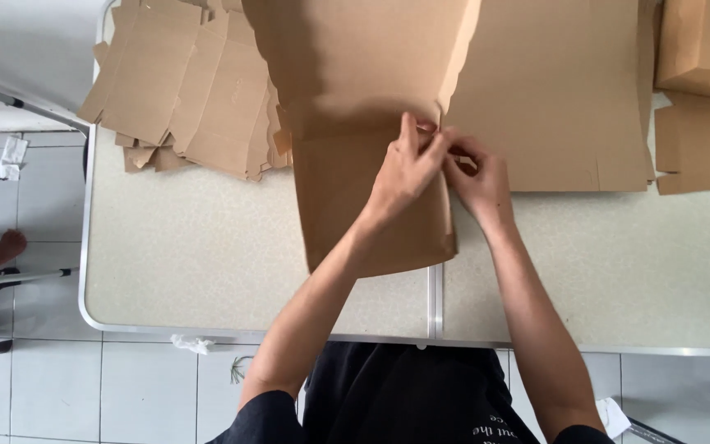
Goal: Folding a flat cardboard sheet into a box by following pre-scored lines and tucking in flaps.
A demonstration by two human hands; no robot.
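A flat brown cardboard box blank (355, 123), partly folded, is held at the middle of the pale speckled desk (191, 255). Its right edge fold is pinched by the left hand (404, 168) and right hand (474, 181), fingers closed on it. A stack of flat brown cardboard blanks (182, 90) lies at the far left

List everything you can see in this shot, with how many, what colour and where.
Cardboard box blank: one, brown, table centre, partly folded, pinched by both hands.
Flat die-cut cardboard pieces: a stack, brown, table's far left.
Large cardboard sheets: several, brown, far right of centre.
Folded cardboard boxes: count unclear, brown, far right corner.
Table: one, pale speckled, metal-edged.
Floor: white tiles, scraps of paper.
Left hand: fingers on the crease.
Right hand: fingers on the crease.
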